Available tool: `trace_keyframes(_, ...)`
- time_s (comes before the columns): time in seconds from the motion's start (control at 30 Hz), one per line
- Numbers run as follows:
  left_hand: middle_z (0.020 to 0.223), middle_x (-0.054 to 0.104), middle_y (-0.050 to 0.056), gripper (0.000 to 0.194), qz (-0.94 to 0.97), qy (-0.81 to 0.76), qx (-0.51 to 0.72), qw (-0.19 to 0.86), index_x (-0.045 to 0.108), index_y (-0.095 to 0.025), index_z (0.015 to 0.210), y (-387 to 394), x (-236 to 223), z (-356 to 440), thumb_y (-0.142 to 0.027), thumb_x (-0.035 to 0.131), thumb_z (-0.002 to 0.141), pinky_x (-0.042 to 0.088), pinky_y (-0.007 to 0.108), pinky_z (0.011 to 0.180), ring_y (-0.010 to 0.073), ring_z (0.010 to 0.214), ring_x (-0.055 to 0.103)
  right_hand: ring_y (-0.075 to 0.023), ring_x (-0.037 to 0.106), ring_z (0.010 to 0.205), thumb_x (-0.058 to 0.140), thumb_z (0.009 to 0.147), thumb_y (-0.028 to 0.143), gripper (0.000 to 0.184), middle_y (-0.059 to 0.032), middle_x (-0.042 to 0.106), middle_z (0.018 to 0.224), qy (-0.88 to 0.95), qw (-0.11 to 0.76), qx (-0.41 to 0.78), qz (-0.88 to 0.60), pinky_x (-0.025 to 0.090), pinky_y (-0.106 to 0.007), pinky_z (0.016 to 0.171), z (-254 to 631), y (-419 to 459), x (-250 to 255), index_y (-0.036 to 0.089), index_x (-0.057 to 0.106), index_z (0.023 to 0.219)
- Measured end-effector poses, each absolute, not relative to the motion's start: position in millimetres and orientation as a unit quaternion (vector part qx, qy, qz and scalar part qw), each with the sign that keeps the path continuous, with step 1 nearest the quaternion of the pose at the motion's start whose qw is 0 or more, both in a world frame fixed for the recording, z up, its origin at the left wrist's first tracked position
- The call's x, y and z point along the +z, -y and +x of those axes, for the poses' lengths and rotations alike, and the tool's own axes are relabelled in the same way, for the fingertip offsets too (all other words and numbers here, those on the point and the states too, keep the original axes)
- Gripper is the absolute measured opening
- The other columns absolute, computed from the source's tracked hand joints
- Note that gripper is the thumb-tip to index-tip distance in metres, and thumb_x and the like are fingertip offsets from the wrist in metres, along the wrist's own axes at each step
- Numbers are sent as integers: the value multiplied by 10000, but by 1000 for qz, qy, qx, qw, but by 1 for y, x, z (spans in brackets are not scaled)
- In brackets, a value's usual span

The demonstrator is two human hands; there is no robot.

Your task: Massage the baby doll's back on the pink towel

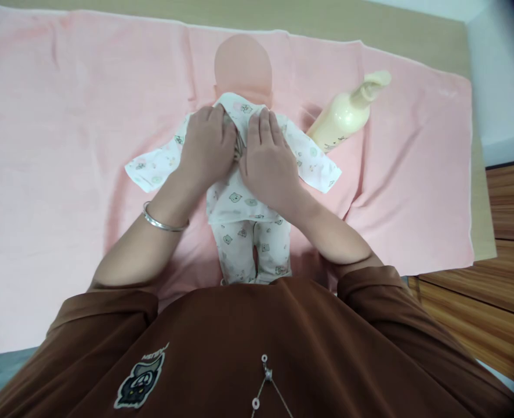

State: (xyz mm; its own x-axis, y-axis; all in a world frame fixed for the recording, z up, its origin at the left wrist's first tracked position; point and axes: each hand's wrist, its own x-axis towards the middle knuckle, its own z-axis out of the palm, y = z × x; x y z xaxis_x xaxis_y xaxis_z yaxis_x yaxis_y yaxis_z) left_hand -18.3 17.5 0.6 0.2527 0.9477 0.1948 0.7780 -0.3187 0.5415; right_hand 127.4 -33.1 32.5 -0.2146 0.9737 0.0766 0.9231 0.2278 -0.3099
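A baby doll (243,67) in a white printed shirt (233,200) and matching trousers (272,249) lies stretched out, its smooth head away from me and both sleeves spread sideways. My left hand (209,145) is closed on the upper part of the shirt, left of the middle, its fingers bent into the cloth. Beside it, my right hand (272,159) rests flat on the upper right of the shirt with its fingers stretched out. Between the hands the fabric is bunched, and a small dark striped patch shows there. The doll's feet are hidden by my brown top.
A cream pump bottle (344,116) leans or lies at the doll's right sleeve, its pump head pointing up and right. Underneath is a pink towel (65,145) with wrinkles, spread over a light wooden table (413,38). Wood-grained boards (509,232) show at the right.
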Motion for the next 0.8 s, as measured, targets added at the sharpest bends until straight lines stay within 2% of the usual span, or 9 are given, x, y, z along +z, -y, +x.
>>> trace_keyframes(0.07, 1372, 571, 120, 394, 768, -568, 238, 177, 595, -237, 1308, -2, 10, -12, -369, 349, 1030, 335, 590, 1188, 371, 1359, 437, -236, 203, 1598, 248, 1056, 356, 582, -76, 392, 1647, 781, 126, 102, -603, 230, -458, 1326, 133, 22, 30, 148, 384, 1582)
trace_keyframes(0.13, 1458, 518, 96, 436, 785, -549, 226, 178, 561, -247, 1378, 13, 20, -7, -342, 349, 1010, 256, 557, 1262, 363, 1455, 332, -230, 250, 1586, 218, 1047, 271, 581, -128, 397, 1638, 776, 117, 101, -611, 250, -408, 1321, 144, 6, 28, 56, 403, 1554)
trace_keyframes(0.2, 1443, 534, 68, 428, 793, -535, 231, 180, 562, -272, 1377, 18, 24, -5, -340, 370, 1001, 250, 528, 1281, 343, 1461, 333, -261, 279, 1577, 194, 1066, 276, 588, -178, 392, 1636, 762, 101, 93, -633, 250, -419, 1320, 152, -6, 28, -5, 408, 1536)
trace_keyframes(0.27, 1371, 583, 60, 377, 788, -535, 244, 180, 596, -283, 1310, 12, 22, -6, -310, 408, 985, 324, 486, 1250, 315, 1399, 418, -305, 286, 1572, 202, 1090, 343, 622, -212, 381, 1636, 754, 80, 76, -648, 243, -452, 1318, 153, -7, 29, -36, 395, 1543)
trace_keyframes(0.37, 1246, 627, 100, 308, 766, -567, 249, 175, 635, -233, 1190, -7, 12, -9, -220, 424, 966, 414, 464, 1158, 294, 1264, 521, -332, 289, 1566, 258, 1089, 362, 632, -212, 363, 1646, 767, 76, 59, -635, 248, -488, 1312, 138, 14, 32, -30, 346, 1577)
trace_keyframes(0.47, 1214, 634, 102, 296, 740, -600, 234, 194, 631, -238, 1189, -18, 7, -10, -237, 399, 1005, 414, 491, 1128, 292, 1228, 529, -335, 253, 1580, 337, 1064, 283, 590, -176, 342, 1666, 781, 94, 54, -615, 212, -523, 1322, 117, 41, 31, 20, 343, 1592)
trace_keyframes(0.6, 1271, 632, 104, 399, 742, -599, 232, 194, 626, -283, 1267, -8, 16, -10, -260, 318, 1015, 410, 492, 1158, 293, 1285, 523, -309, 226, 1593, 381, 1042, 217, 560, -128, 358, 1667, 778, 119, 51, -614, 215, -510, 1325, 111, 43, 24, 57, 390, 1578)
trace_keyframes(0.7, 1399, 582, 63, 447, 755, -593, 214, 183, 589, -325, 1364, 7, 27, -7, -295, 323, 1006, 351, 462, 1236, 282, 1375, 470, -261, 274, 1578, 344, 1045, 174, 539, -117, 378, 1659, 776, 154, 66, -608, 244, -430, 1321, 126, 22, 19, 53, 405, 1566)
trace_keyframes(0.8, 1558, 463, 47, 539, 763, -591, 187, 182, 485, -231, 1510, 19, 33, -3, -309, 367, 990, 251, 458, 1300, 285, 1498, 334, -275, 293, 1569, 324, 1059, 200, 553, -158, 371, 1656, 765, 165, 83, -617, 234, -406, 1321, 141, 2, 17, -5, 369, 1571)
